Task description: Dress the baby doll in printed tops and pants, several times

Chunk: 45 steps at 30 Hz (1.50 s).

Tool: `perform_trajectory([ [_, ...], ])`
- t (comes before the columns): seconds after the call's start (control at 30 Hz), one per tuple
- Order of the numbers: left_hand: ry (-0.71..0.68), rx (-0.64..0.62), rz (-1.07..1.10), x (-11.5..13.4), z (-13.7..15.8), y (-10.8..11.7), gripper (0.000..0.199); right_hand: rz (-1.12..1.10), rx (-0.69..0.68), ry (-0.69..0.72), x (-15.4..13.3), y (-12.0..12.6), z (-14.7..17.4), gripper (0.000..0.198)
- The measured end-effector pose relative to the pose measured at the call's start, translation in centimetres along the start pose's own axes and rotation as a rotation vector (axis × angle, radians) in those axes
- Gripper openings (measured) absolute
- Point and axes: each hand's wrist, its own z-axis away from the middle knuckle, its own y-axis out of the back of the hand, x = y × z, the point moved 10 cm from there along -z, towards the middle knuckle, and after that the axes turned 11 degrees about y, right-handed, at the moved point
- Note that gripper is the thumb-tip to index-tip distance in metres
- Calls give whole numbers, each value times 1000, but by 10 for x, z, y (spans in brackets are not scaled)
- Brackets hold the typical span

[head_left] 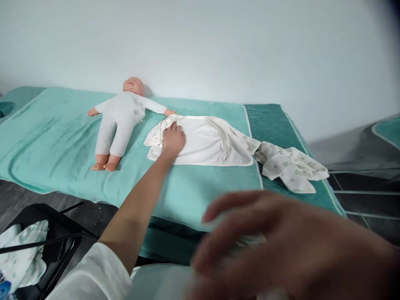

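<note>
White blanket [206,141] lies spread on the teal mat [62,137] right beside the baby doll [120,121], which isn't wrapped yet. Left hand [173,139] presses flat on its bunched corner. Right hand [281,246] is blurry, fingers loosely open, apparently holding nothing.

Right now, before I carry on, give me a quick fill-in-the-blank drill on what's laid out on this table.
1. The left hand rests flat on the white ____ spread on the green mat.
2. The baby doll lies on its ____, arms spread out.
3. The patterned garment lies to the ____ of the white cloth.
4. The right hand is close to the camera and ____.

Missing words: cloth; back; right; blurred
</note>
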Motion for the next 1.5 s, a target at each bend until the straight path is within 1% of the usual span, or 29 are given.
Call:
perform_trajectory([
  [0.07,-9,20,64,0,0,4,35,-24,61,-74,37,7,2,48],
  [0.1,-14,27,108,1,1,7,35,-17,76,-134,65,7,3,48],
  [0.17,-20,49,183,-1,8,15,36,69,219,-280,133,15,9,41],
  [0.23,-35,121,237,-6,21,31,36,145,401,-431,205,20,22,37],
  [0.27,-37,174,259,-13,31,41,37,161,482,-497,239,19,29,38],
  [0.3,-35,237,288,-22,42,52,40,178,537,-554,270,15,36,41],
  [0.37,29,320,323,-51,61,68,49,239,575,-663,318,5,47,46],
  [0.43,157,324,308,-87,71,72,51,340,544,-753,346,-6,54,49],
  [0.47,231,308,298,-104,72,71,54,391,504,-758,352,-12,54,50],
  [0.53,290,251,268,-125,67,66,56,464,405,-707,353,-24,48,51],
  [0.57,300,221,247,-131,61,63,55,484,356,-670,351,-29,44,51],
  [0.63,309,172,207,-136,47,57,46,495,294,-636,347,-36,41,51],
  [0.7,357,187,208,-142,34,58,36,487,281,-647,346,-38,42,51],
  [0.73,384,237,230,-146,29,63,34,472,291,-650,347,-37,43,52],
  [0.77,403,316,261,-149,27,71,34,451,306,-647,347,-35,43,53],
  [0.83,410,514,315,-152,31,91,38,405,337,-630,347,-33,43,56],
  [0.9,355,656,322,-147,38,106,41,366,355,-622,347,-31,44,60],
  [0.93,313,684,310,-143,40,109,41,354,355,-623,348,-31,44,62],
  [0.97,263,671,291,-137,40,108,39,348,350,-625,348,-31,44,63],
  [1.0,209,618,269,-130,37,103,38,347,340,-631,349,-32,45,63],
  [1.07,116,429,219,-115,28,83,35,358,319,-650,352,-32,45,62],
  [1.13,83,234,172,-106,19,61,33,370,314,-686,359,-30,45,62],
  [1.17,86,173,155,-105,15,53,32,376,323,-710,363,-28,44,62],
  [1.2,96,140,147,-105,12,49,31,379,338,-732,368,-26,43,61],
  [1.27,105,123,155,-105,9,46,30,371,394,-776,377,-22,40,57],
  [1.33,96,132,186,-106,9,47,31,321,488,-813,388,-18,39,44],
  [1.4,85,143,227,-108,10,48,32,226,620,-816,396,-14,43,29],
  [1.43,86,146,247,-109,11,48,33,167,695,-805,400,-11,47,24],
  [1.5,117,155,267,-115,12,49,36,45,857,-779,406,-3,61,21],
])
